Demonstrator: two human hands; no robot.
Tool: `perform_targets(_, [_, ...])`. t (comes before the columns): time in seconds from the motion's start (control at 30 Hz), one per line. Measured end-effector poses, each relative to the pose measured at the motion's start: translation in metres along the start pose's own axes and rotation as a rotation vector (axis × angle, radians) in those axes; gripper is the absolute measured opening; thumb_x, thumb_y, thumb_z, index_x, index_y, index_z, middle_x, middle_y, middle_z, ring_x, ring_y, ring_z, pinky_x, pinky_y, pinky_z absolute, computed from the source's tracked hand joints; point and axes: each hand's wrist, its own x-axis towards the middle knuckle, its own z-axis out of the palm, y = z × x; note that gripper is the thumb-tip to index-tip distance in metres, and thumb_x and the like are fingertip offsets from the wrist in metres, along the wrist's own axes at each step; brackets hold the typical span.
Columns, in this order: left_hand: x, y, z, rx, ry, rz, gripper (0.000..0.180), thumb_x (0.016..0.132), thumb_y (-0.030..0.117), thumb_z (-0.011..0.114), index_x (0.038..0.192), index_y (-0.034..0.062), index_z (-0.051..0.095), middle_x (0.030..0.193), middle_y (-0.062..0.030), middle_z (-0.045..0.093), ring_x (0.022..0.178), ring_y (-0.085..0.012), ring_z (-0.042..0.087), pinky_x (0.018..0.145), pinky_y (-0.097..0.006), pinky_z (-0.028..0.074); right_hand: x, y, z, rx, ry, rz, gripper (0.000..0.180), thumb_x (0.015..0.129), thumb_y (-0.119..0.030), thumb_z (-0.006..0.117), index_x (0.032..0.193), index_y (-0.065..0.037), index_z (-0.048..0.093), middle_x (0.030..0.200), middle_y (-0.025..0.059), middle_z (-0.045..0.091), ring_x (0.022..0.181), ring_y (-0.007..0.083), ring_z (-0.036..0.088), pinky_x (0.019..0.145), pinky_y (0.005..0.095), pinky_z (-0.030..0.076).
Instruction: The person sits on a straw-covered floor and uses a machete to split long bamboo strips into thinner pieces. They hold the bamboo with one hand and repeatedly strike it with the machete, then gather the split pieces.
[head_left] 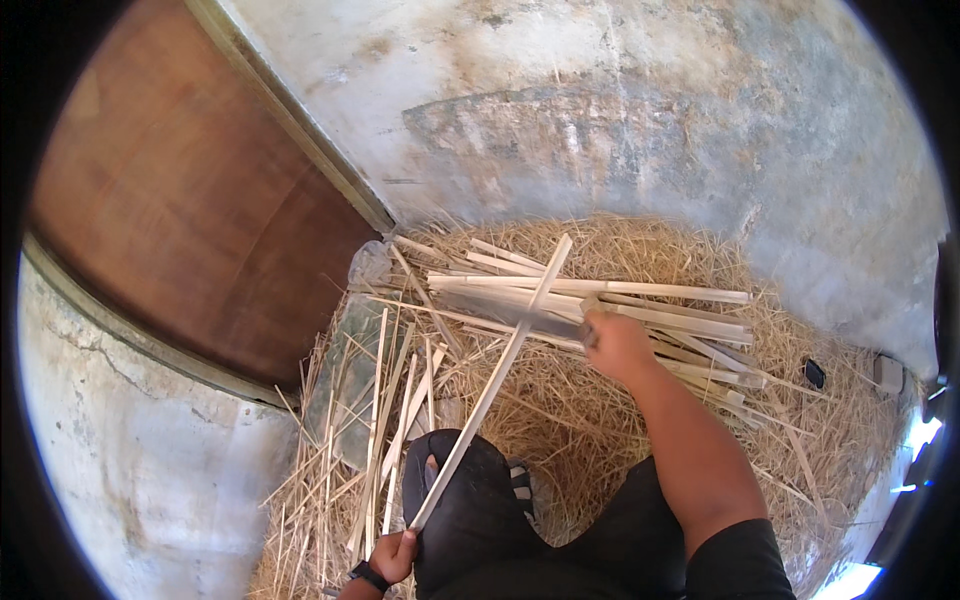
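My left hand grips the near end of a long pale bamboo strip that slants up and away across my knee. My right hand is closed on the handle of a long flat blade, which lies crosswise against the strip near its upper half. Behind the blade lies a pile of split bamboo strips on the straw. My dark-trousered knee is under the strip.
Straw covers the ground by a stained plaster wall. A brown wooden door stands at left. Thin slivers lie beside my left leg over a greenish plastic sheet. A small dark object and a grey box sit at right.
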Motion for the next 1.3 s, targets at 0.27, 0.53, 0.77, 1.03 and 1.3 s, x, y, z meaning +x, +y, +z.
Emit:
perform_targets(0.27, [-0.004, -0.003, 0.001, -0.014, 0.023, -0.024, 0.055, 0.105, 0.041, 0.034, 0.077, 0.0001, 0.058, 0.06, -0.006, 0.053, 0.058, -0.017, 0.053, 0.058, -0.033, 0.045, -0.003, -0.038, -0.005, -0.139, -0.016, -0.438, 0.012, 0.078, -0.014, 0.067, 0.088, -0.008, 0.063, 0.078, 0.016, 0.067, 0.073, 0.0346, 0.065, 0.064, 0.0427, 0.052])
perform_targets(0.53, [-0.003, -0.008, 0.004, 0.034, 0.08, -0.051, 0.058, 0.104, 0.044, 0.034, 0.076, -0.0003, 0.058, 0.061, -0.0099, 0.056, 0.059, -0.0214, 0.056, 0.06, -0.036, 0.046, 0.008, 0.015, -0.006, 0.137, -0.026, 0.364, 0.031, 0.077, -0.022, 0.071, 0.107, -0.014, 0.067, 0.094, 0.0191, 0.07, 0.09, 0.035, 0.067, 0.075, 0.0463, 0.053])
perform_targets(0.77, [-0.006, -0.018, 0.0, 0.015, 0.019, -0.006, 0.054, 0.105, 0.041, 0.035, 0.076, 0.0001, 0.054, 0.06, -0.0034, 0.05, 0.056, -0.0126, 0.048, 0.054, -0.031, 0.04, -0.002, -0.042, -0.011, -0.124, -0.215, -0.376, 0.027, 0.072, -0.015, 0.07, 0.098, -0.009, 0.066, 0.083, 0.0149, 0.069, 0.081, 0.0351, 0.067, 0.074, 0.0449, 0.053])
perform_targets(1.03, [-0.004, 0.013, 0.005, 0.075, 0.134, 0.037, 0.054, 0.105, 0.038, 0.039, 0.07, -0.0004, 0.054, 0.057, -0.0085, 0.053, 0.054, -0.0189, 0.051, 0.056, -0.036, 0.043, -0.003, -0.016, -0.01, 0.13, -0.103, -0.025, 0.022, 0.073, -0.013, 0.066, 0.095, -0.012, 0.066, 0.08, 0.0131, 0.068, 0.078, 0.0366, 0.066, 0.07, 0.0471, 0.053])
perform_targets(1.3, [-0.008, -0.014, 0.004, 0.1, 0.093, 0.062, 0.052, 0.105, 0.038, 0.037, 0.08, -0.0022, 0.057, 0.059, -0.0058, 0.052, 0.057, -0.014, 0.05, 0.055, -0.033, 0.042, 0.0, -0.037, -0.022, -0.019, -0.288, -0.179, 0.017, 0.074, -0.007, 0.063, 0.091, -0.01, 0.066, 0.08, 0.0126, 0.069, 0.075, 0.0326, 0.068, 0.071, 0.0466, 0.053])
